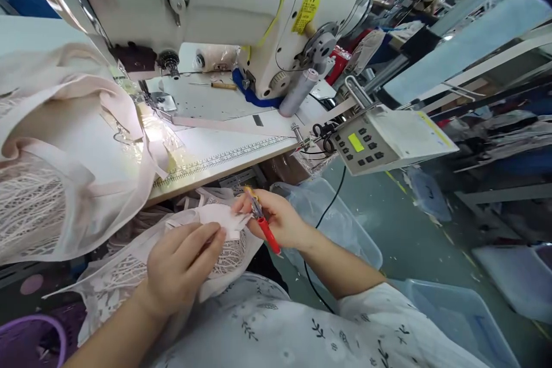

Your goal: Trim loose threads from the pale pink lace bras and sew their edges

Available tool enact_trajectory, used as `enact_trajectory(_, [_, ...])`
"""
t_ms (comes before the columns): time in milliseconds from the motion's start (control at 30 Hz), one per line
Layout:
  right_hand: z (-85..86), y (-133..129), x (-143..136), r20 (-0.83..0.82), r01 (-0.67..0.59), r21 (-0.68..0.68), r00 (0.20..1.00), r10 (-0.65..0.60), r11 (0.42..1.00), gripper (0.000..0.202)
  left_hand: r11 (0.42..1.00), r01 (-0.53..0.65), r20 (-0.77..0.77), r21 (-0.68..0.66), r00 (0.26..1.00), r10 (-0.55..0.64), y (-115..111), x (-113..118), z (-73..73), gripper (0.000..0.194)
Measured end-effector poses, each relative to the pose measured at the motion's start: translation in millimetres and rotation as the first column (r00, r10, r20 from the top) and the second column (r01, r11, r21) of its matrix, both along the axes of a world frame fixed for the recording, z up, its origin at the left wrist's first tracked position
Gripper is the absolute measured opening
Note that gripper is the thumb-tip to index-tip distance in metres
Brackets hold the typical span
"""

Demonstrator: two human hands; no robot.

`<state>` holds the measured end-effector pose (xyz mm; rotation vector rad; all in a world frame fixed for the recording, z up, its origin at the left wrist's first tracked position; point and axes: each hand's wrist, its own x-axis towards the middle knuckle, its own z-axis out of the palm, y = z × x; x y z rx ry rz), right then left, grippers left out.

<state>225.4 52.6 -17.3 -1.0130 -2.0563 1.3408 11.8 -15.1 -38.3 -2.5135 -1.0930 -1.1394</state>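
Note:
Over my lap and below the table edge hangs a pale pink lace garment piece (230, 259) with smooth fabric panels. My left hand (185, 264) is closed on it, thumb and fingers pinching the smooth panel. Across the palm of my right hand (280, 221) lies a pair of small thread snips (268, 234) with a red handle, its yellowish end pointing up and left. The right fingertips are at the garment's edge, right beside the left hand's grip. Whether they also pinch the cloth is hard to see.
A white JUKI sewing machine (215, 6) stands over the table (228, 152), with another lace garment (30, 201) at left. A control box (366, 146) juts out at right. Clear plastic bins (457, 310) sit on the floor; a purple basket (60, 333) is lower left.

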Motion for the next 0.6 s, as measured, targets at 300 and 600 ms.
enact_trajectory(300, [25.8, 10.8, 0.1, -0.045, -0.125, 0.188, 0.99, 0.136, 0.974, 0.013, 0.981, -0.064, 0.087, -0.181, 0.993, 0.081, 14.8, 8.7, 22.2, 0.02])
enact_trajectory(600, [8.8, 11.6, -8.6, -0.316, 0.052, -0.054, 0.946, -0.067, 0.997, 0.02, 0.797, -0.099, 0.161, -0.596, 0.957, 0.239, 25.3, -7.0, 34.8, 0.017])
